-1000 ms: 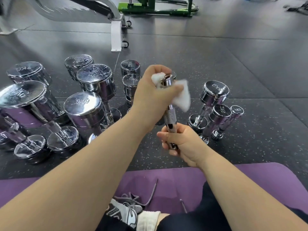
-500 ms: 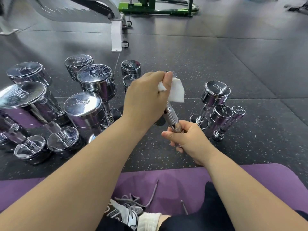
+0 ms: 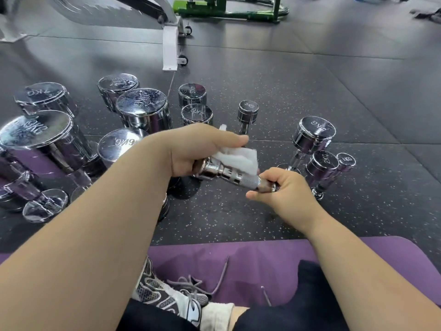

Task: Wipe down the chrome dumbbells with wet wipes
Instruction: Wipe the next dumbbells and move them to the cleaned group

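A small chrome dumbbell (image 3: 229,174) lies nearly level between my hands above the dark floor. My left hand (image 3: 198,149) grips its left head with a white wet wipe (image 3: 241,157) wrapped over it. My right hand (image 3: 284,189) grips the dumbbell's right end, hiding that head. Several larger chrome dumbbells (image 3: 140,111) stand on end to the left. Three smaller ones (image 3: 312,137) lean together on the right, and a single small dumbbell (image 3: 248,113) stands upright behind my left hand.
A purple mat (image 3: 250,266) lies under my legs, with my sneaker (image 3: 164,295) on it. A white bench leg with wheels (image 3: 170,48) and a green machine frame (image 3: 229,8) stand at the far end of the rubber floor (image 3: 334,87).
The dumbbell has tipped from nearly upright to almost level. My left hand came down with the wipe over the head. A small dumbbell behind my hands is now uncovered.
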`<state>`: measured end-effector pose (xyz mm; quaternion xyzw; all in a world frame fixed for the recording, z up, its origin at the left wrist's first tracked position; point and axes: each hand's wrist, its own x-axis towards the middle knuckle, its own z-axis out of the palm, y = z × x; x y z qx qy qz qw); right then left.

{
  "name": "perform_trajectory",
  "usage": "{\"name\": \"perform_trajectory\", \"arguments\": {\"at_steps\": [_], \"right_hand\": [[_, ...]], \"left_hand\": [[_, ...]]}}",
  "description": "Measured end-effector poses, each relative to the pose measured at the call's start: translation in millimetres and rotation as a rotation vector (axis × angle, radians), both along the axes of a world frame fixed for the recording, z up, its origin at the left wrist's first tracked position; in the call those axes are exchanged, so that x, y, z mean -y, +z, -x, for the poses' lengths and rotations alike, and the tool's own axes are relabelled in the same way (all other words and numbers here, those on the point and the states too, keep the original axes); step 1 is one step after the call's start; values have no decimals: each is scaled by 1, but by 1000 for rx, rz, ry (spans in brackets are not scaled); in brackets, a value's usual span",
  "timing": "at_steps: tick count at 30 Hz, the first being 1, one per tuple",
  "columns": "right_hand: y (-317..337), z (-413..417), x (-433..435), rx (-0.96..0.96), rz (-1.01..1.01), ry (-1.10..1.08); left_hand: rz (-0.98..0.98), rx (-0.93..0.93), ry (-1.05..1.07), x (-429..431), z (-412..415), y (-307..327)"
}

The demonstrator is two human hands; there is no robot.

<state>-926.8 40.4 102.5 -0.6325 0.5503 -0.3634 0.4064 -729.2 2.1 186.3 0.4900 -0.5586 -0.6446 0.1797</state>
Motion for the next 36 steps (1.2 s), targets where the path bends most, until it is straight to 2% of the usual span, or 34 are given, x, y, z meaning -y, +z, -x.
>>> {"name": "perform_trajectory", "arguments": {"at_steps": [2,4,8,10,12,14,17,19,21,23,25,26,28,31,34,36], "right_hand": [[2,-1,-1,55,-104,61],[1,-6,-3,136,-209,101],[-2,-24,-10,395,-361,120],[3,-32,-14,554,-459,114],[5,-39,-18,625,-514,127],[7,-43,-20,593,-522,114],[9,-46,-18,463,-467,23],[8,-48,-18,356,-390,-4],[6,-49,-17,314,-350,17],[8,-48,-17,355,-377,95],[13,-44,-17,408,-420,175],[17,-41,-17,427,-440,212],[23,-38,-18,456,-470,283],[26,-35,-18,475,-470,311],[25,-35,-18,461,-468,288],[23,-37,-19,448,-470,282]], "left_hand": [[-40,-172,-121,-3,-1,-3],[-94,-405,-136,-4,0,-6],[-99,-905,-89,0,13,-18],[-67,-1045,27,1,25,-16],[-34,-979,249,-1,39,-9],[31,-852,484,-4,53,-3],[296,-604,791,-7,61,-10],[494,-422,893,-9,59,-15],[558,-332,896,-10,57,-11],[428,-357,817,-7,53,-6],[239,-556,629,-6,49,-1],[189,-651,512,-7,48,2],[194,-674,388,-8,47,6],[251,-659,466,-8,50,15],[207,-781,698,-7,50,18],[208,-744,798,-6,48,15]]}}
